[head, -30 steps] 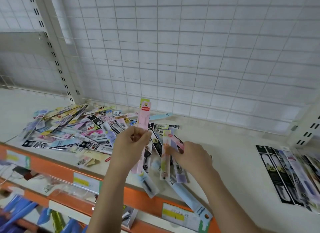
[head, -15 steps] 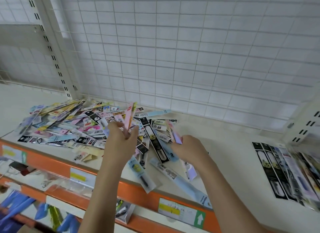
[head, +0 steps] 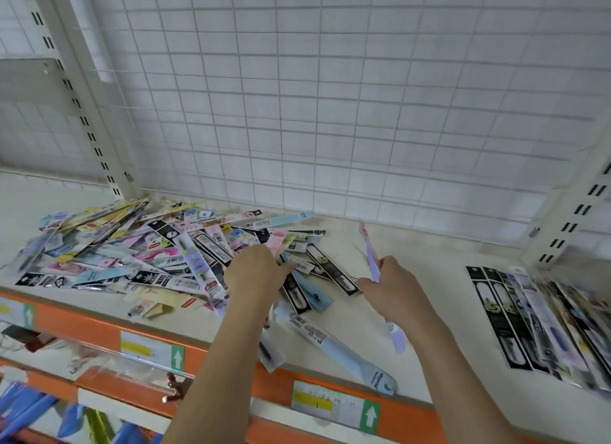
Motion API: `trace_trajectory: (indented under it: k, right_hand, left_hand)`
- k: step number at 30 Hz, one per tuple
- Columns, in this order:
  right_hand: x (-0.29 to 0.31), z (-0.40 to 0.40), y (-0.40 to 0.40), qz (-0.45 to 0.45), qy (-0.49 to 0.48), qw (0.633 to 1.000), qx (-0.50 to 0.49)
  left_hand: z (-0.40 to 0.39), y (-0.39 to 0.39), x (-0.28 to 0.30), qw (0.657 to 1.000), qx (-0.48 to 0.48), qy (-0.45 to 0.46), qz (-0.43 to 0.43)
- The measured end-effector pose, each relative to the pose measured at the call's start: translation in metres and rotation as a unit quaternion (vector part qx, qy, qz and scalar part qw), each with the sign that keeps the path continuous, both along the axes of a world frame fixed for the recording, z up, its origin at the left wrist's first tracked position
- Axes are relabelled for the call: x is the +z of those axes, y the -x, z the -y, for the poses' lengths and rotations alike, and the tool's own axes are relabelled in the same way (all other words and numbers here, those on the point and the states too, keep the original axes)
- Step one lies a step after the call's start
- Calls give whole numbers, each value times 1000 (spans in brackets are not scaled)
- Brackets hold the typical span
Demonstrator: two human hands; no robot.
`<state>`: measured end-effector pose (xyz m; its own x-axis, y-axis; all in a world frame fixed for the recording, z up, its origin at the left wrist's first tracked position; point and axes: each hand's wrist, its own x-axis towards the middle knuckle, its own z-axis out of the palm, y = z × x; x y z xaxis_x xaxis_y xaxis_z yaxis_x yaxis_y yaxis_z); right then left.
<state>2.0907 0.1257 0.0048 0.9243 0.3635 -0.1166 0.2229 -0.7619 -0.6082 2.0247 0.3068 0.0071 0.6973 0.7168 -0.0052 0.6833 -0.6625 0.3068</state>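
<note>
Shelf (head: 413, 278): cream top, orange front edge. Its labels (head: 334, 407) show white arrows; the print is unreadable. A pile (head: 132, 255) of slim packs covers the left half. A sorted row (head: 529, 318) lies at the right edge, its black packs marked "5". Left hand (head: 254, 275) lies outstretched on the pile's right fringe. Right hand (head: 393, 291) grips a lilac packet (head: 372, 258) above mid-shelf. Judged light, floppy and slick; best pinched mid-length.

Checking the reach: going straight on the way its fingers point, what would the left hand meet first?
Probably the black pen packet just beyond the left hand's fingertips, though depth is unclear.
</note>
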Motion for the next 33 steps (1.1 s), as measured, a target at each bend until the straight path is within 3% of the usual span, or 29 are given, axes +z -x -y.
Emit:
trace_trajectory:
  k: [4, 9, 14, 16, 20, 25, 28, 33]
  right_hand:
    - [-7, 2, -1, 15, -13, 1000, -1]
    - [-2, 5, 0, 8, -51, 998, 19]
    - [3, 4, -2, 0, -72, 997, 23]
    - [1, 4, -6, 30, -43, 998, 20]
    - [-1, 9, -14, 59, -15, 998, 1]
    - [-3, 13, -22, 19, -22, 999, 16]
    - [0, 11, -25, 3, -41, 999, 15]
    - [10, -4, -37, 31, 19, 999, 37]
  left_hand:
    - [-3, -5, 5, 997, -35, 70, 4]
    - [-21, 3, 25, 974, -41, 183, 127]
    - [-39, 12, 30, 943, 31, 249, 219]
    - [-37, 13, 26, 951, 16, 219, 219]
    - [-21, 12, 15, 987, -39, 65, 144]
    - [-3, 5, -5, 996, -39, 77, 10]
    - [-1, 3, -7, 994, -39, 100, 34]
    - [-7, 9, 14, 982, -40, 98, 155]
